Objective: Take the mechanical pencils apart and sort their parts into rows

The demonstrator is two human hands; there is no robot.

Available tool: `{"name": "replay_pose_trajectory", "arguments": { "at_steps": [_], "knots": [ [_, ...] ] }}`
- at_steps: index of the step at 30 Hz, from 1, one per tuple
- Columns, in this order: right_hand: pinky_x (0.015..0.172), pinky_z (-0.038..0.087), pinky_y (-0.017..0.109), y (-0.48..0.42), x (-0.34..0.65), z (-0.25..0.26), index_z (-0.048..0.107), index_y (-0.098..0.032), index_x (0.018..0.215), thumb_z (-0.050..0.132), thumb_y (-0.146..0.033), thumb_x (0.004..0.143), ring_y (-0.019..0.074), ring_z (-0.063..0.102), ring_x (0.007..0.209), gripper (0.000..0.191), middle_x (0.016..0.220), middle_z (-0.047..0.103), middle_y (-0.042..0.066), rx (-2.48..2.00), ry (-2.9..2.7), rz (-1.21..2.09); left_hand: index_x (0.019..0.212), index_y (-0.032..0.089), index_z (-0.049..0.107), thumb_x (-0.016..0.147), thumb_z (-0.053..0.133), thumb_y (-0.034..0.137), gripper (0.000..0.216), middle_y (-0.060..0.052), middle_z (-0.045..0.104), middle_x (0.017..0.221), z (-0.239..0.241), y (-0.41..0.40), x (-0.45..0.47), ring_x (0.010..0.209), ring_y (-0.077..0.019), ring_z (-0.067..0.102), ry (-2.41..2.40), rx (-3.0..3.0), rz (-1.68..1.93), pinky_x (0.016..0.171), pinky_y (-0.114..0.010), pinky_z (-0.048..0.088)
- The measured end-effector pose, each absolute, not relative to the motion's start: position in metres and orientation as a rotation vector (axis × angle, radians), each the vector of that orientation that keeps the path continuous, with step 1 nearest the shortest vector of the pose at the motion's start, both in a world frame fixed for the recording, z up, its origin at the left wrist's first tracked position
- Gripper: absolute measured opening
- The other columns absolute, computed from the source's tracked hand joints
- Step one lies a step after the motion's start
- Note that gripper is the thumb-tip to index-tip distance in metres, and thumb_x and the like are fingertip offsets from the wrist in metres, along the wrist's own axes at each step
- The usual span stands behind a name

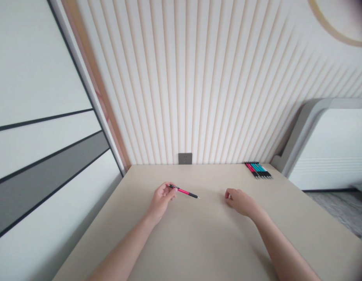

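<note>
Left hand (161, 199) pinching a pink pen (183, 191) over the table (198, 242).
Right hand (241, 201) is resting loosely curled, holding nothing; pen row (258, 169) lying at the far right edge.

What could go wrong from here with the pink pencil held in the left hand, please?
The left hand pinches the pink pencil only at its back end, so it might slip and roll across the table. Its fine tip points toward the right hand and could snap or poke if pushed.
</note>
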State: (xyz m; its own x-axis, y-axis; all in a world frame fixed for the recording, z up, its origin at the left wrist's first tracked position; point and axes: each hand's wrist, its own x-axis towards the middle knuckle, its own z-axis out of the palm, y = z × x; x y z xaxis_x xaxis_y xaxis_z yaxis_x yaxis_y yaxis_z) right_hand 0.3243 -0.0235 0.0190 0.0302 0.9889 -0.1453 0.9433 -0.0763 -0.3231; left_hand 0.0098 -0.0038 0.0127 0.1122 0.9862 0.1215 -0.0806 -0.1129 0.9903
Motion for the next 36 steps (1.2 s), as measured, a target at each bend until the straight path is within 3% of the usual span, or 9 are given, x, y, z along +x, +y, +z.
{"name": "replay_pose_trajectory", "arguments": {
  "at_steps": [4, 6, 12, 19, 25, 36],
  "knots": [
    [0.061, 0.038, 0.026, -0.023, 0.307, 0.019, 0.064, -0.020, 0.086, 0.052, -0.020, 0.085, 0.0167, 0.061, 0.070, 0.013, 0.073, 0.066, 0.002, -1.763, -2.026, 0.604, 0.093, 0.016, 0.057, 0.076, 0.071, 0.040, 0.033, 0.001, 0.058, 0.069, 0.016, -0.005, 0.011, 0.064, -0.0123, 0.053, 0.974, 1.246, 1.251, 0.060, -0.023, 0.041],
    [0.065, 0.042, 0.028, -0.023, 0.293, 0.017, 0.066, -0.020, 0.094, 0.054, -0.028, 0.086, 0.0172, 0.062, 0.072, 0.016, 0.078, 0.068, 0.002, -1.529, -1.909, 0.728, 0.094, 0.016, 0.057, 0.076, 0.071, 0.040, 0.033, 0.001, 0.059, 0.068, 0.016, -0.006, 0.011, 0.064, -0.0125, 0.053, 0.970, 1.247, 1.248, 0.060, -0.023, 0.041],
    [0.081, 0.049, 0.034, -0.028, 0.262, 0.009, 0.067, -0.017, 0.094, 0.066, -0.045, 0.080, 0.0206, 0.067, 0.087, 0.031, 0.093, 0.073, 0.008, -1.180, -1.557, 1.067, 0.093, 0.016, 0.057, 0.075, 0.071, 0.040, 0.033, 0.001, 0.060, 0.065, 0.018, -0.006, 0.010, 0.061, -0.0121, 0.053, 0.996, 1.277, 1.246, 0.061, -0.024, 0.041],
    [0.079, 0.051, 0.035, -0.027, 0.263, 0.008, 0.066, -0.016, 0.092, 0.068, -0.053, 0.077, 0.0206, 0.067, 0.082, 0.040, 0.087, 0.072, 0.009, -1.147, -1.431, 1.061, 0.091, 0.016, 0.057, 0.076, 0.070, 0.038, 0.029, 0.001, 0.061, 0.066, 0.018, -0.008, 0.010, 0.063, -0.0126, 0.055, 1.012, 1.321, 1.230, 0.063, -0.024, 0.041],
    [0.076, 0.049, 0.032, -0.032, 0.262, 0.014, 0.068, -0.017, 0.092, 0.064, -0.051, 0.080, 0.0195, 0.065, 0.078, 0.036, 0.079, 0.071, 0.006, -1.217, -1.525, 0.924, 0.090, 0.016, 0.058, 0.076, 0.071, 0.037, 0.028, 0.000, 0.063, 0.069, 0.018, -0.009, 0.012, 0.069, -0.0147, 0.058, 1.027, 1.350, 1.205, 0.070, -0.026, 0.044],
    [0.075, 0.047, 0.031, -0.032, 0.262, 0.015, 0.070, -0.020, 0.092, 0.060, -0.046, 0.084, 0.0182, 0.061, 0.075, 0.030, 0.075, 0.068, 0.003, -1.277, -1.580, 0.767, 0.089, 0.016, 0.059, 0.075, 0.072, 0.039, 0.029, -0.001, 0.064, 0.069, 0.019, -0.008, 0.010, 0.068, -0.0150, 0.059, 1.044, 1.345, 1.223, 0.069, -0.027, 0.045]
  ]
}}
